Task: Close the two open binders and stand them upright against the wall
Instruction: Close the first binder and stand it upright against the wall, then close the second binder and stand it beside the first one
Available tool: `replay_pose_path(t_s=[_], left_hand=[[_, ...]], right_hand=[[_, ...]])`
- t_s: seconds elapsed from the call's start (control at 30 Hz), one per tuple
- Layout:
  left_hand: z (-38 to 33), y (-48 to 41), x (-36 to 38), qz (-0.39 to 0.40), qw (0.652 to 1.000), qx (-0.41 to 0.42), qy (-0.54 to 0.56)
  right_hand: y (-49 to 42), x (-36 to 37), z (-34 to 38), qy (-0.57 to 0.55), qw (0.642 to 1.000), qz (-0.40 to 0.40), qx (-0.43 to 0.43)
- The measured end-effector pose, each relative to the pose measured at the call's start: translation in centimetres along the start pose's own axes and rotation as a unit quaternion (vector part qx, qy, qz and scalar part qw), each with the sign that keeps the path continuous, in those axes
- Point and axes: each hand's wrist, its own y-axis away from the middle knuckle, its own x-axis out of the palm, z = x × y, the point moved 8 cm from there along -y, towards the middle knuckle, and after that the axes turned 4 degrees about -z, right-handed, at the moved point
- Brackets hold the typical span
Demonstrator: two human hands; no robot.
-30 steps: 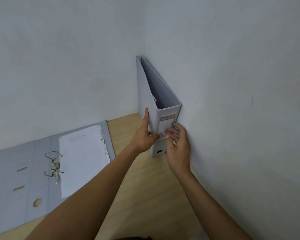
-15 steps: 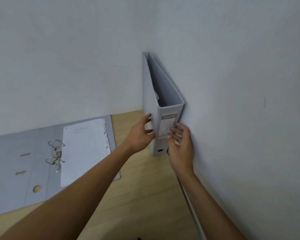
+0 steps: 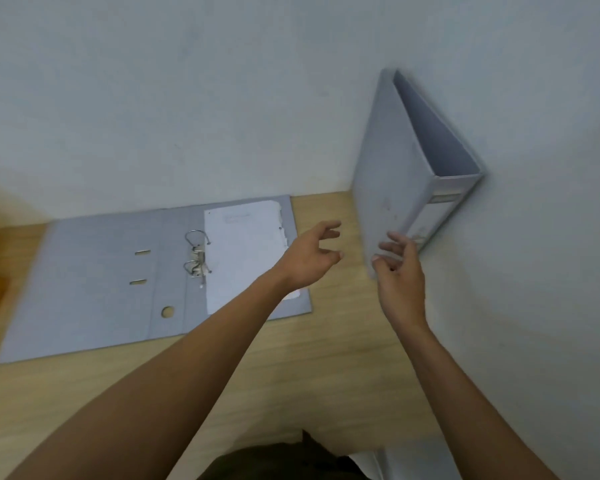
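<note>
A closed grey binder (image 3: 399, 174) stands upright in the corner, its right cover against the right wall. A second grey binder (image 3: 101, 275) lies open flat on the wooden desk to the left, with its metal ring mechanism (image 3: 197, 258) and a white sheet of paper (image 3: 246, 251) showing. My left hand (image 3: 312, 258) hovers between the two binders, fingers apart, holding nothing. Just in front of the standing binder's lower edge is my right hand (image 3: 399, 271), with fingers spread and nothing in it.
White walls (image 3: 187, 98) meet in the corner behind the standing binder. The wooden desk (image 3: 326, 358) runs from the walls toward me. A dark garment (image 3: 274, 459) shows at the bottom edge.
Both hands have let go of the standing binder and drawn back. My left hand has moved left toward the open binder. The view has swung left.
</note>
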Motion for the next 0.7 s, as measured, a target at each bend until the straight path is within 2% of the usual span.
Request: replay_pose_path(t_s=[0.33, 0.53, 0.7], left_hand=[[16.1, 10.9, -19.5, -0.127, 0.980, -0.149, 0.026], [26.2, 19.7, -30.0, -0.228, 0.939, -0.255, 0.043], [31.6, 24.2, -35.6, -0.299, 0.903, -0.305, 0.042]], right_hand=[[10.3, 20.0, -1.5, 0.033, 0.978, 0.192, 0.076], [16.4, 31.3, -2.3, 0.070, 0.943, 0.306, 0.106], [20.3, 38.7, -1.6, 0.095, 0.908, 0.395, 0.104]])
